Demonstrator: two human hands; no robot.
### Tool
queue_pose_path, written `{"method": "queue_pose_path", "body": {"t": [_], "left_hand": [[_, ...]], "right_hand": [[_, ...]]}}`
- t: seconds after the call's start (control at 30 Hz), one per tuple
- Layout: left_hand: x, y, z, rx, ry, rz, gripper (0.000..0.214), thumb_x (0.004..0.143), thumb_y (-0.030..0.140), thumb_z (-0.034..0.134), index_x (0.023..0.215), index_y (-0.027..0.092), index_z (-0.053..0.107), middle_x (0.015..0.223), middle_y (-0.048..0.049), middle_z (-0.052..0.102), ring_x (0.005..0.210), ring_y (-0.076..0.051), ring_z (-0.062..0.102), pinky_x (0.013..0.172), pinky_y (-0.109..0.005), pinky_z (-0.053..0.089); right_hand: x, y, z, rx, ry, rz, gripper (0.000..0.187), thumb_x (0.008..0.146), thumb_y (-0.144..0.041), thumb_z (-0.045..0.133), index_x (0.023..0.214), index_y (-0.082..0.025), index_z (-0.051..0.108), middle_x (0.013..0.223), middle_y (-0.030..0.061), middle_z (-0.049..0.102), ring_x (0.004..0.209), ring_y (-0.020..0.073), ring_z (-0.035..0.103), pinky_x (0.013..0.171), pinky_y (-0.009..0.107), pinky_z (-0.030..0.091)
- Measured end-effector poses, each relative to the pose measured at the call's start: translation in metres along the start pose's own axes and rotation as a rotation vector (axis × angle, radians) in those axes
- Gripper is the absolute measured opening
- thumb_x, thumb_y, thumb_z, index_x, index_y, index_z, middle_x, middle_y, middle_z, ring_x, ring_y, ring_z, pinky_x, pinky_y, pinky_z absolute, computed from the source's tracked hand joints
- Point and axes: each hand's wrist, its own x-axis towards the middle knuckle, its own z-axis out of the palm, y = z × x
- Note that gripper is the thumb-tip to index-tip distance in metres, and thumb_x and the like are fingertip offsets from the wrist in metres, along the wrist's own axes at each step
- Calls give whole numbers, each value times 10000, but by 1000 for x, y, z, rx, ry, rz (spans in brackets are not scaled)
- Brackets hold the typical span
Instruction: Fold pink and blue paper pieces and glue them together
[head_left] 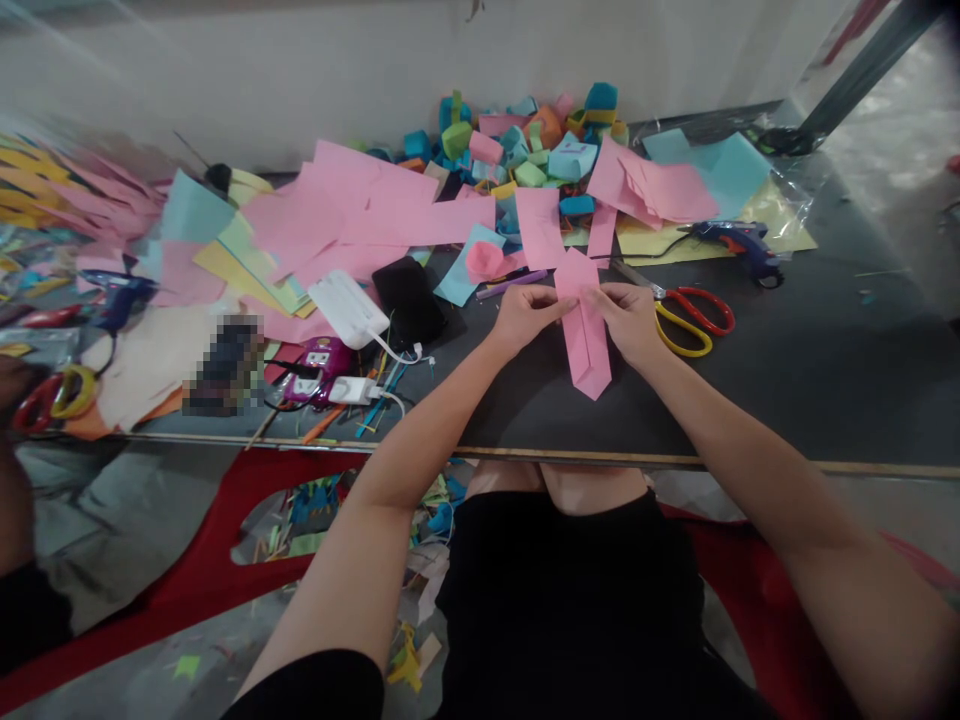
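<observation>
A folded strip of pink paper (587, 345) with pointed ends and a lengthwise fold line is held just above the dark table. My left hand (529, 315) pinches its left edge between thumb and fingers. On the opposite edge, my right hand (626, 312) grips the same strip, its thumb pressed on the fold. Scissors (694, 318) with one red and one yellow handle loop lie right of my right hand. Beyond my left hand are a purple pen (512, 285) and a rolled pink paper piece (485, 262).
Small coloured paper boxes (529, 150) are heaped against the wall. Pink sheets (352, 205) spread over the back left. A blue glue gun (742, 245) rests at right. A white power bank (349, 308) and purple power strip (319, 370) sit at left. Another person's hand (15, 385) shows at far left.
</observation>
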Motion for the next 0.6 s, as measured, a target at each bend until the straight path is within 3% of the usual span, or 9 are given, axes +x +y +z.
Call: {"method": "queue_pose_path", "body": {"t": [0.2,0.33,0.6], "left_hand": [[1,0,3,-97,66,-50,405,670,544,964,688,191,766,646,11,661,570,-78,498,553,-264,427],[1,-2,4,-71,113,5,415,738,554,922,668,181,752,595,26,580,548,-71,444,526,-263,374],[-1,-9,3,29,77,50,485,730,610,889,634,163,729,618,9,626,568,-73,482,529,-240,339]], "right_hand": [[-3,-7,3,30,57,-77,524,757,-762,774,715,-240,743,774,46,721,734,201,627,722,380,537],[-4,-7,4,15,73,-91,497,771,-721,781,707,-229,750,752,44,714,715,195,617,698,369,521],[-2,1,5,1,136,-69,470,765,-654,818,665,-198,763,642,26,683,617,159,567,605,335,472]]}}
